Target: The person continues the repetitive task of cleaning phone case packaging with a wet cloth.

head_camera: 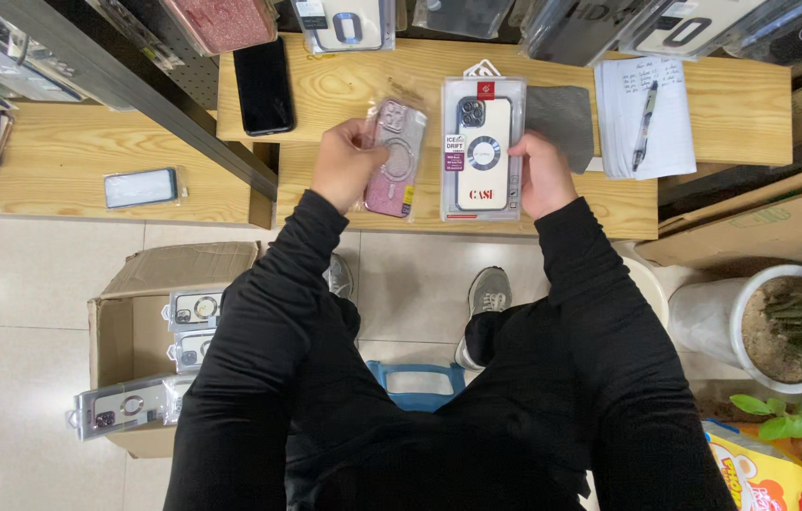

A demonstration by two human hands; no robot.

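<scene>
My left hand grips a pink glittery phone case in a clear wrapper, held just over the wooden counter. My right hand holds the right edge of a white phone case in a clear retail pack, which lies flat on the counter beside the pink one. Both arms wear black sleeves.
A black phone lies at the counter's left, a grey pad and a notepad with a pen at the right. A lower shelf holds a packed screen protector. An open cardboard box of cases stands on the floor left; a potted plant right.
</scene>
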